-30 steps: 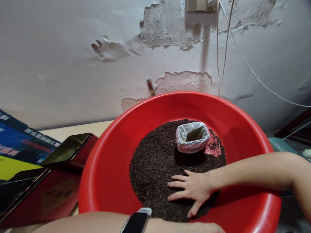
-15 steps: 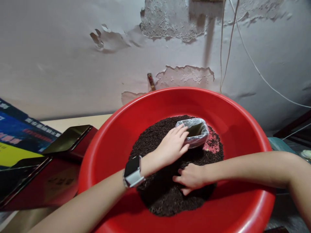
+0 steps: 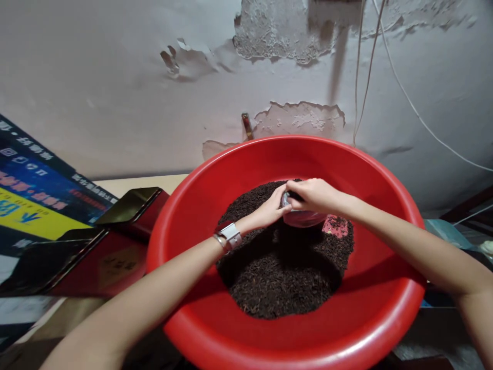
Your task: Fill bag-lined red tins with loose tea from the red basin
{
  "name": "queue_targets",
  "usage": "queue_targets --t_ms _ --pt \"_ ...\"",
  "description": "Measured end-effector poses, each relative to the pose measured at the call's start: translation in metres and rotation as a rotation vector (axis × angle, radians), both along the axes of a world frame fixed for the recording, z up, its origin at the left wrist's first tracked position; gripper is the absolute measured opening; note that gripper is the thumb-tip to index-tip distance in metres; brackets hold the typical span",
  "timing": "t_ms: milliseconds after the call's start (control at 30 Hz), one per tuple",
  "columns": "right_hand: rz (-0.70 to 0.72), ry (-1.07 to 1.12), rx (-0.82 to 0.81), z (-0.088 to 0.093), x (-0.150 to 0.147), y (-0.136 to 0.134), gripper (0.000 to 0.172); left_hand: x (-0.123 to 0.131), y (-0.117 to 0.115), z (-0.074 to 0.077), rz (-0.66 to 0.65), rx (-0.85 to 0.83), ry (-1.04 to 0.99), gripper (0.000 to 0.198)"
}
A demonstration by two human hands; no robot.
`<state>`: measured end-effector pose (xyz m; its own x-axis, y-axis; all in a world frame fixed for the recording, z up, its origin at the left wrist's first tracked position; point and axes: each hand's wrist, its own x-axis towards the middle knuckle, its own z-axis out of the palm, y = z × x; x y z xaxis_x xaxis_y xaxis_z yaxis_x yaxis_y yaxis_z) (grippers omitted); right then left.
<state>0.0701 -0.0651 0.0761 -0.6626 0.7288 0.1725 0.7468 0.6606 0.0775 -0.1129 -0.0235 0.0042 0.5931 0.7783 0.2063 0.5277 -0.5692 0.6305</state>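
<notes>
A large red plastic basin (image 3: 181, 205) holds a spread of dark dried leaves (image 3: 285, 282) that look like tea. Among them stands a small container lined with a clear plastic bag (image 3: 304, 219). My left hand (image 3: 271, 208), with a watch at the wrist, grips the left rim of this lined container. Over its opening is my right hand (image 3: 318, 195), fingers curled, with dark leaves showing by the thumb. The hands nearly touch, and the opening is mostly hidden beneath them. A pink patterned patch (image 3: 335, 226) shows through the leaves at the right.
Red tins with gold-coloured insides (image 3: 127, 226) lie left of the basin, beside blue and yellow printed boards (image 3: 46, 190). Behind is a wall with peeling paint (image 3: 300, 121) and hanging cords (image 3: 362, 92). A teal item (image 3: 447, 234) is at the right.
My right hand has lifted from the leaves up to the container's opening. My left hand has turned and closed on the container's left rim. The view has shifted slightly.
</notes>
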Motion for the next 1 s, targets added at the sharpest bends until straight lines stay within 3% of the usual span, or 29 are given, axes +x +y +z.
queue_targets --t_ms 100,233,300,400,500,600,867,1000 --pt "-0.056 -0.031 0.022 0.001 0.017 0.022 0.034 0.002 0.007 -0.008 0.045 -0.143 -0.036 0.081" --pt "0.148 0.013 0.099 -0.018 0.006 0.02 0.025 -0.001 0.015 -0.015 -0.038 -0.087 -0.068 0.08" --pt "0.336 0.049 0.026 -0.035 -0.01 0.001 0.027 -0.004 0.016 -0.017 -0.078 -0.041 -0.049 0.071" --pt "0.597 -0.07 -0.174 -0.072 -0.029 -0.033 0.048 -0.006 0.012 -0.013 -0.065 -0.029 0.034 0.066" --pt "0.617 -0.213 -0.284 -0.109 -0.033 -0.054 0.074 -0.007 0.008 -0.01 -0.055 -0.021 0.064 0.066" --pt "0.548 -0.258 -0.325 -0.128 -0.03 -0.056 0.072 -0.007 0.008 -0.009 -0.059 -0.013 0.07 0.065" --pt "0.42 -0.372 -0.403 -0.123 -0.036 -0.057 0.047 -0.006 0.009 -0.01 -0.048 -0.019 0.105 0.066" --pt "0.364 -0.37 -0.345 -0.105 -0.04 -0.052 0.034 -0.007 0.01 -0.011 -0.054 -0.014 0.112 0.066"
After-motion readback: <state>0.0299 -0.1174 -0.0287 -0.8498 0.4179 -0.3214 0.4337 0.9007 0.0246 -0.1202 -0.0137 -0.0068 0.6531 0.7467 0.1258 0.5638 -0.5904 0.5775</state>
